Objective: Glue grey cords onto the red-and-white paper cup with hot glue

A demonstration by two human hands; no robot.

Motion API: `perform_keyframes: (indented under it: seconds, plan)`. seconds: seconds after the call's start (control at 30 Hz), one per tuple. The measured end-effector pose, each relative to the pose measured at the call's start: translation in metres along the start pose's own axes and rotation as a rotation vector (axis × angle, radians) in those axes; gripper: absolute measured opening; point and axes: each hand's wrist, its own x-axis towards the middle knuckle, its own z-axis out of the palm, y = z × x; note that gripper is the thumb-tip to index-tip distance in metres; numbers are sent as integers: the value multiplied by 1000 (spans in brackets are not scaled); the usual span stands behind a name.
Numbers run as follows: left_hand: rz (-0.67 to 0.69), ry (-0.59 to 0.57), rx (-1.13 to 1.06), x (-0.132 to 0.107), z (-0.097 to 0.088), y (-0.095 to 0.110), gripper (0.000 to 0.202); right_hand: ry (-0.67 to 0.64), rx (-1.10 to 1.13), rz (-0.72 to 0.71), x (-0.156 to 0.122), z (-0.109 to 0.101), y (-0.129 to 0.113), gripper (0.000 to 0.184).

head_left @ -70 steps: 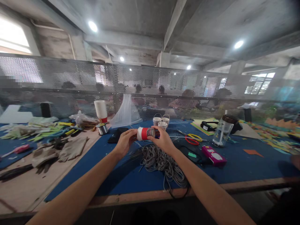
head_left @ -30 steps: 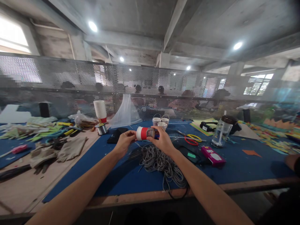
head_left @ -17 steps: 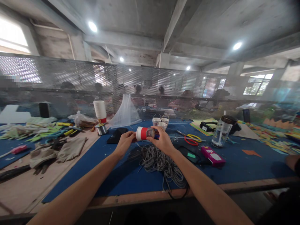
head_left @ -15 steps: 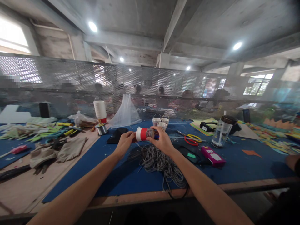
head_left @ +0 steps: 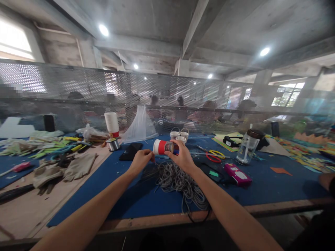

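My right hand (head_left: 181, 157) grips a paper cup (head_left: 161, 146), white with a red band, held on its side above the blue mat (head_left: 261, 188). My left hand (head_left: 141, 161) is closed just below and left of the cup's rim, fingers pinched; what they pinch is too small to make out. Right under both hands lies a heap of grey cord (head_left: 180, 183). Three small white cups (head_left: 179, 135) stand behind my hands.
Scissors with red and yellow handles (head_left: 213, 154), a pink box (head_left: 237, 173) and a clear lidded jar (head_left: 247, 146) lie to the right. A stack of paper cups (head_left: 112, 124), a metal spool (head_left: 113, 144), gloves (head_left: 68, 168) and tools sit left. A mesh screen (head_left: 78, 87) runs behind.
My left hand has dropped from the cup's rim to just below it, fingers pinched. The cup rose slightly in my right hand.
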Motion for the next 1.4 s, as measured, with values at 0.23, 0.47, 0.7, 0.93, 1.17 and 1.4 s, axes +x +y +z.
perform_keyframes:
  seconds: [0.23, 0.47, 0.7, 0.93, 1.17, 1.4]
  plan:
    - [35, 48, -42, -3, 1, 7, 15, -5, 3, 1, 0, -1, -1, 52]
    - [-5, 65, -101, 2, -1, -1, 19, -9, -8, 5, 0, 0, 0, 53]
    - [32, 142, -135, 5, -3, -6, 21, -15, -16, -15, 0, 2, 1, 53]
    - [12, 51, -473, -3, 2, 10, 41, -48, -11, -25, -2, 0, -1, 53]
    - [5, -95, -547, -9, 4, 20, 32, -108, -2, -38, -3, 2, -1, 55]
    - [-73, -159, -578, -9, 4, 20, 29, -153, -4, -66, -4, 3, -3, 55]
